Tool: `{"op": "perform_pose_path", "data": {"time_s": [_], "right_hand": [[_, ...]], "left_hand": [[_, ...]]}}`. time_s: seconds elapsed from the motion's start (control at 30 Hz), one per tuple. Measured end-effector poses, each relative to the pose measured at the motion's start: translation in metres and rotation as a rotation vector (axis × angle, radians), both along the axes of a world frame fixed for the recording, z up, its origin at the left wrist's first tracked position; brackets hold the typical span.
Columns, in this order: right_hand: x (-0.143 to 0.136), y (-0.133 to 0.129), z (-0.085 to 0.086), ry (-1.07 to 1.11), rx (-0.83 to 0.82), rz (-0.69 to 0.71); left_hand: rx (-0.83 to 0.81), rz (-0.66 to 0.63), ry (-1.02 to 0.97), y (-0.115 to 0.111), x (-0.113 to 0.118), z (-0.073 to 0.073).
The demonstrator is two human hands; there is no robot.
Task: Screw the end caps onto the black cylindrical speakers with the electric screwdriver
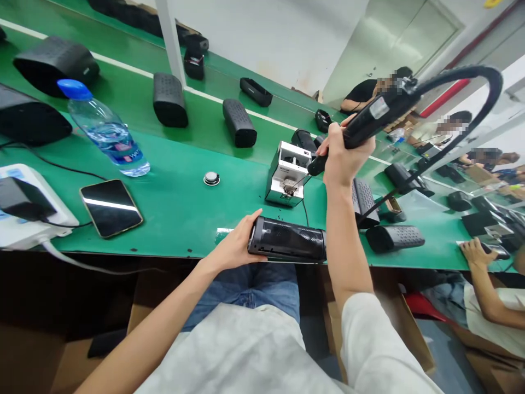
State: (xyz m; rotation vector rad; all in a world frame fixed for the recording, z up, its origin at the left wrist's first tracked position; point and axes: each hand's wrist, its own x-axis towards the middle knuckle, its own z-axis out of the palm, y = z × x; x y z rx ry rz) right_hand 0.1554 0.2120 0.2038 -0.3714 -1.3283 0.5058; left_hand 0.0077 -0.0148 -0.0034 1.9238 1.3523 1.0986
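Note:
My left hand (238, 241) grips one end of a black speaker housing (287, 239), which lies lengthwise at the bench's front edge. Raised above the bench, my right hand (348, 145) is wrapped round a black electric screwdriver (375, 115) with a thick cable at its rear. The tool slants down to the left, its bit reaching the front of a white and black screw feeder (288, 175). Whether a screw sits on the bit is too small to tell. My right forearm hides the speaker housing's right end.
Left on the green bench (176, 208) are a phone (111, 208), a water bottle (109, 134) and a white power strip (28, 213). A small round metal part (211, 178) lies mid-bench. Black speakers (240, 123) stand along the green belt behind. A co-worker's hand (478, 253) is at far right.

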Motion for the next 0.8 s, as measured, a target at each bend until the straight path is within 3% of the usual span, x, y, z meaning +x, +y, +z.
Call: {"op": "perform_pose_path", "data": {"time_s": [0.2,0.33,0.43,0.57,0.7,0.8], "right_hand": [[-0.004,0.017,-0.017,-0.075,-0.001,0.010],[-0.004,0.025,-0.021,-0.076,-0.006,-0.003],[0.000,0.016,-0.018,-0.053,-0.035,0.017],[0.016,-0.031,0.005,0.002,-0.103,0.121],[0.031,-0.112,0.040,0.046,-0.153,0.272],[0.028,-0.169,0.056,0.021,-0.247,0.275]], "left_hand": [[-0.007,0.001,-0.001,0.000,-0.001,0.001],[0.022,-0.007,-0.014,0.001,-0.001,0.000],[0.043,-0.019,-0.020,0.002,-0.002,-0.002],[0.079,-0.024,-0.018,0.001,-0.001,-0.002],[0.113,-0.038,-0.008,0.001,0.000,-0.002],[0.139,-0.045,-0.007,0.002,0.001,-0.005]]}}
